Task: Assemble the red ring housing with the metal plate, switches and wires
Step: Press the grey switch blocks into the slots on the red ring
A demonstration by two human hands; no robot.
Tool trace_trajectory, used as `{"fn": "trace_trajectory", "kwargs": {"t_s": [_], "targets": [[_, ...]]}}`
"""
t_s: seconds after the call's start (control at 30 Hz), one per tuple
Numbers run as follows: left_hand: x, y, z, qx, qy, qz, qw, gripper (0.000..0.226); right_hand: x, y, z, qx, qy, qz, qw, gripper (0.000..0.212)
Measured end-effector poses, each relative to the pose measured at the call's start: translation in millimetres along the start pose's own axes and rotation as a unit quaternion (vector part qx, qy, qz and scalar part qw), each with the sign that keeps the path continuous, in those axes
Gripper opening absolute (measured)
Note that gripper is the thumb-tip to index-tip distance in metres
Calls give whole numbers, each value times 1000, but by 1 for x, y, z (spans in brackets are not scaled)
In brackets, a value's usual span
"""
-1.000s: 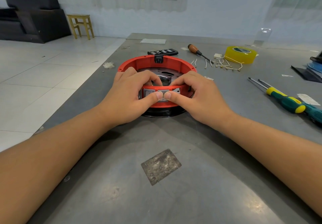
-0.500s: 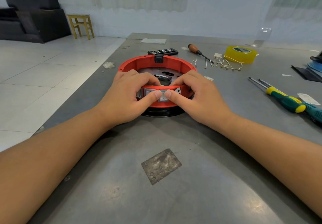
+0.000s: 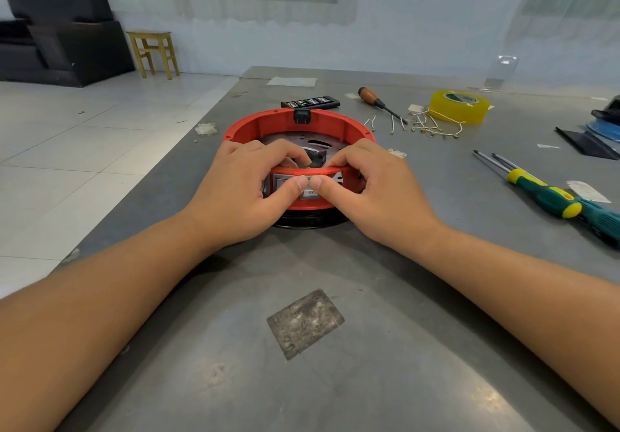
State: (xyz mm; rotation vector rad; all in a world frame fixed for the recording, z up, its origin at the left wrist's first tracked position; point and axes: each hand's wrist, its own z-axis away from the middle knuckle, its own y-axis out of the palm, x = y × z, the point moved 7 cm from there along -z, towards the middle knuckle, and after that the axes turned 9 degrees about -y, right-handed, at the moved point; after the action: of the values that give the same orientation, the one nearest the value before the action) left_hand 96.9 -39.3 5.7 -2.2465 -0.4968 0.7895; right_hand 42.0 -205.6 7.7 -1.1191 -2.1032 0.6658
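Observation:
The red ring housing [image 3: 275, 122] sits on a black base in the middle of the grey table. A metal plate [image 3: 318, 141] lies inside it, and a black socket [image 3: 301, 116] is set in its far wall. Grey switches [image 3: 310, 192] sit in the near wall. My left hand [image 3: 241, 193] and my right hand [image 3: 372, 190] grip the near wall from either side. Both thumbs press on the switches from outside while the fingers curl over the rim. Loose wires [image 3: 432, 126] lie behind the housing to the right.
A black remote [image 3: 310, 102], a wooden-handled screwdriver [image 3: 375, 99] and a yellow tape roll [image 3: 459, 106] lie at the back. Green-and-yellow screwdrivers [image 3: 550, 196] lie to the right. A worn sticker [image 3: 305, 322] is on the near table. The table's left edge drops to a tiled floor.
Both thumbs have shifted slightly on the switches. The hands and the housing stay in the same place.

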Motion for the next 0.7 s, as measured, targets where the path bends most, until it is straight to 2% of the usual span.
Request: {"fn": "trace_trajectory", "kwargs": {"t_s": [0.1,0.2,0.33,0.53,0.7], "targets": [[1,1,0,-6,-5,-11,1000,45,-2,2,4,1,-27,9,1000,37],[2,1,0,-14,-13,-20,1000,47,-12,1,6,8,-43,-28,999,35],[-1,1,1,-31,-21,-50,998,47,-42,-15,4,-59,26,-41,997,28],[4,-2,1,-67,-55,-63,994,40,-107,-3,8,52,190,19,980,28],[6,0,1,-71,-67,-72,993,46,-128,11,-14,97,185,62,976,40]]}}
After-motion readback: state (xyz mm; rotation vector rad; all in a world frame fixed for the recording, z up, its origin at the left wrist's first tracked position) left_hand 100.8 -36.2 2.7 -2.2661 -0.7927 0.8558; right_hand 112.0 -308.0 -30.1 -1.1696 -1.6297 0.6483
